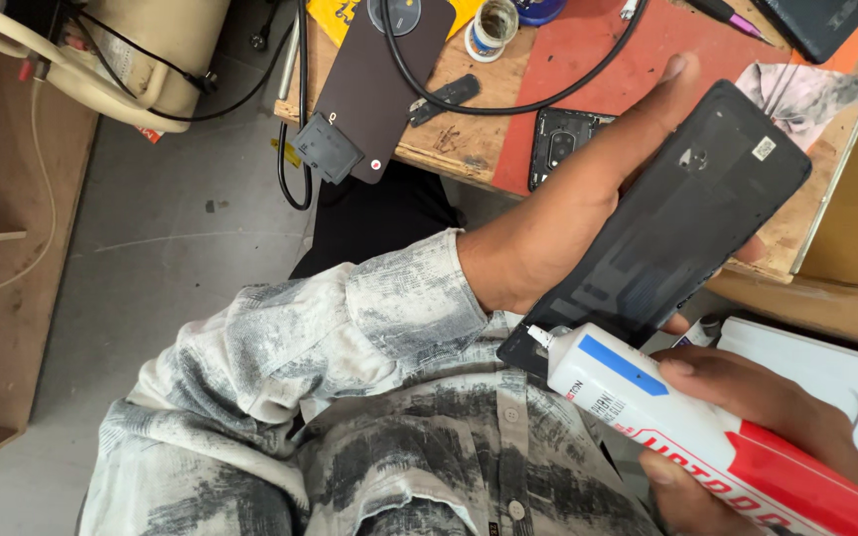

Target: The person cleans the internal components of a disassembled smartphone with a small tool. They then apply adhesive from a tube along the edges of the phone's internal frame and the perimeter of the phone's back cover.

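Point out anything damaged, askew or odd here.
The dark phone panel in the left hand is bare, apparently stripped from its device. The right hand presses a white and red tube, nozzle touching its lower corner. On the bench, a brown back cover overhangs the edge.

Two hands were in view, the left hand and the right hand. There was one black phone back panel and one white-and-red glue tube. On the surface lay one brown phone back cover, one black phone frame, one small round tin and one black cable.
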